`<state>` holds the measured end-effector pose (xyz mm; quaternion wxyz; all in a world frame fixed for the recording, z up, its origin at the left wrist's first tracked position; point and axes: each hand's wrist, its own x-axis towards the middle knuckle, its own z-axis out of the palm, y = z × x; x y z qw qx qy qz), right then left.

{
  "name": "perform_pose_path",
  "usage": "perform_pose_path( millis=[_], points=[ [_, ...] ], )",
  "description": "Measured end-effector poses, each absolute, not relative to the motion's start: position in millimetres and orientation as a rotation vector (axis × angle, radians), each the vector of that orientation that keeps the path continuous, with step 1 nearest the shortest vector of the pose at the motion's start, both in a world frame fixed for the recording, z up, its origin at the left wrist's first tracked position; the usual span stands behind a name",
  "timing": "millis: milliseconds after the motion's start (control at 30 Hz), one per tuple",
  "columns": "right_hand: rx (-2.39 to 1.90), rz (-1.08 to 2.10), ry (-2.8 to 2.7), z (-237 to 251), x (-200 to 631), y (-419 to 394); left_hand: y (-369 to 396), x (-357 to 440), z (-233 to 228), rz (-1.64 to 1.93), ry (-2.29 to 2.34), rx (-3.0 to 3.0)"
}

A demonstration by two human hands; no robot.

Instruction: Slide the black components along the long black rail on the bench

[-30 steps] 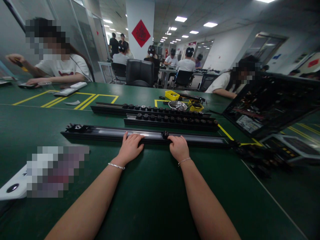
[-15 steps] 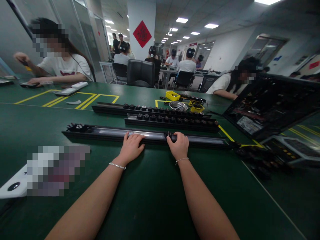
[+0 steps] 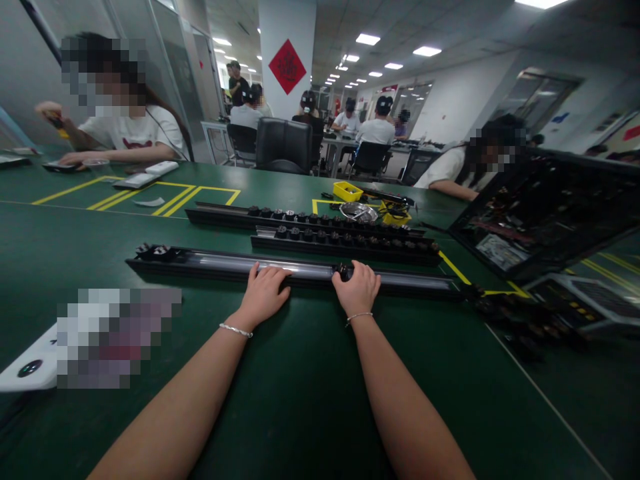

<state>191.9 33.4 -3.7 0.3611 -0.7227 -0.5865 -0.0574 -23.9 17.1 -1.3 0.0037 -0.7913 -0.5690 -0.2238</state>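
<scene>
A long black metal channel [image 3: 230, 265] with a shiny inner face lies across the table in front of me. My left hand [image 3: 265, 288] holds it near the middle, fingers over the top and thumb on the near side. To its right, my right hand [image 3: 357, 287] grips a small black module [image 3: 341, 271] seated in the channel, partly hidden by the fingers. Two similar modules [image 3: 154, 252] sit at the channel's left end. Behind it are a shorter channel [image 3: 345, 245] and a longer channel [image 3: 220, 213], both carrying rows of round black modules.
A yellow bin [image 3: 347, 192] and a metal bowl [image 3: 359, 213] stand behind the channels. Loose black parts [image 3: 530, 320] lie at right, by a large dark open case [image 3: 550, 213]. A white device [image 3: 33, 367] is at left. Co-workers sit across the table.
My right hand and the module have shifted very slightly right in view, as has the whole scene. The left hand keeps its place on the channel.
</scene>
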Motion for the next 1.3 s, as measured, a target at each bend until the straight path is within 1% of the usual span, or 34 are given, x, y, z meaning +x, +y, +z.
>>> perform_pose_path(
  millis=[500,767,1000,1300],
  points=[
    [-1.874,-0.105,-1.503,-2.9,194.6,34.3,17.2,-24.6,-1.6,-0.694,-1.785,-2.483],
    [-1.891,-0.025,-1.492,0.9,201.4,34.8,17.3,-24.8,-3.0,-0.695,-1.766,-2.467],
    [-1.929,-0.109,-1.438,-3.0,205.1,34.9,17.6,-24.8,-1.7,-0.679,-1.777,-2.48],
    [-1.953,-0.109,-1.422,-2.6,210.6,36.6,15.4,-23.7,1.3,-0.688,-1.78,-2.489]
  ],
)
